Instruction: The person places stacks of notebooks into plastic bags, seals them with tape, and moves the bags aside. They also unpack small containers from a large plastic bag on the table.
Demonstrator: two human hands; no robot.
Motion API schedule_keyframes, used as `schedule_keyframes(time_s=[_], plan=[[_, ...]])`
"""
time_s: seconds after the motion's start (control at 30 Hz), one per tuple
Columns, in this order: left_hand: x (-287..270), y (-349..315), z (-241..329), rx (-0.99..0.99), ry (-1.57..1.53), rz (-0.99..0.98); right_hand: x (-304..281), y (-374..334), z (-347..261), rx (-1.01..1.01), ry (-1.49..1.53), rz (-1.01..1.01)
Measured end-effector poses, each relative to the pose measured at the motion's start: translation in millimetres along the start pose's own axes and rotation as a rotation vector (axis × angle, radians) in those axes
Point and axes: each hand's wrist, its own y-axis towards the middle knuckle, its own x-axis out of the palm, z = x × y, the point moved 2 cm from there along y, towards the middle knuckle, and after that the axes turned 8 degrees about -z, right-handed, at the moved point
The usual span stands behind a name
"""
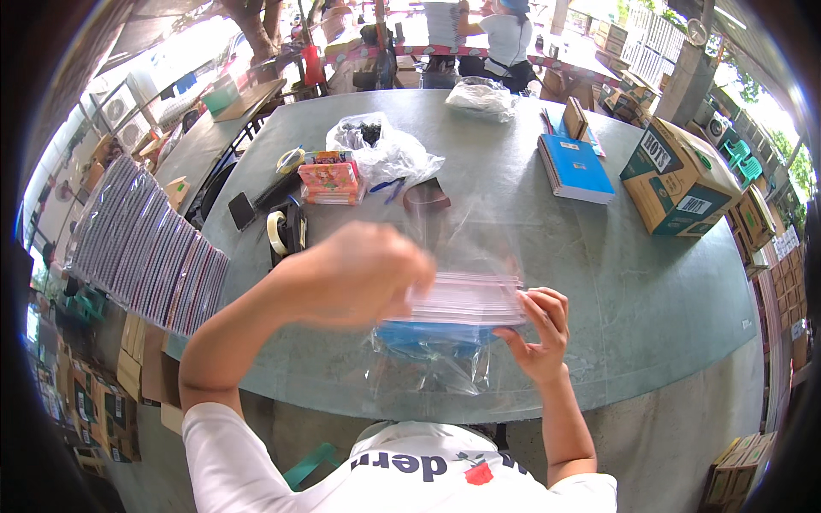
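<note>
A stack of thin books (466,299) with white page edges and a blue cover at the near side lies in front of me. Clear plastic film (436,366) wraps around it and spreads out on the near and far sides. My right hand (539,329) grips the stack's right end, thumb below and fingers above. Over the stack's left end is my left hand (363,269), smeared by motion, so its fingers cannot be made out. Just left of it stands a black tape dispenser (289,232) with a roll of tape.
Tall wrapped book stacks (145,244) stand at the table's left edge. Farther back lie a phone (243,211), small red packs (331,182), blue-handled pliers (392,187) and a plastic bag (380,150). Blue notebooks (575,167) and a carton (680,179) sit right; a person (506,43) is beyond.
</note>
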Motion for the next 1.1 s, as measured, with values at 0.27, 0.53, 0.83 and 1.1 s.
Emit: schedule_keyframes(time_s=[0.27, 0.53, 0.83, 1.1], plan=[[-8.2, -10.9, 1.3, 0.261, 0.462, 0.377, 6.0, 22.6, -36.5, -0.206, -0.304, -0.586], [26.7, 60.3, 7.9, 0.455, 0.545, 0.315, 14.5, 17.3, -42.4, -0.242, -0.285, -0.487], [57.2, -46.0, -35.9, 0.173, -0.085, 0.509, 0.9, 45.2, -37.5, -0.061, -0.068, -0.552], [113.7, 18.8, -11.5, 0.268, -0.043, 1.202, 1.5, 66.5, -18.5, 0.097, 0.522, -0.919]])
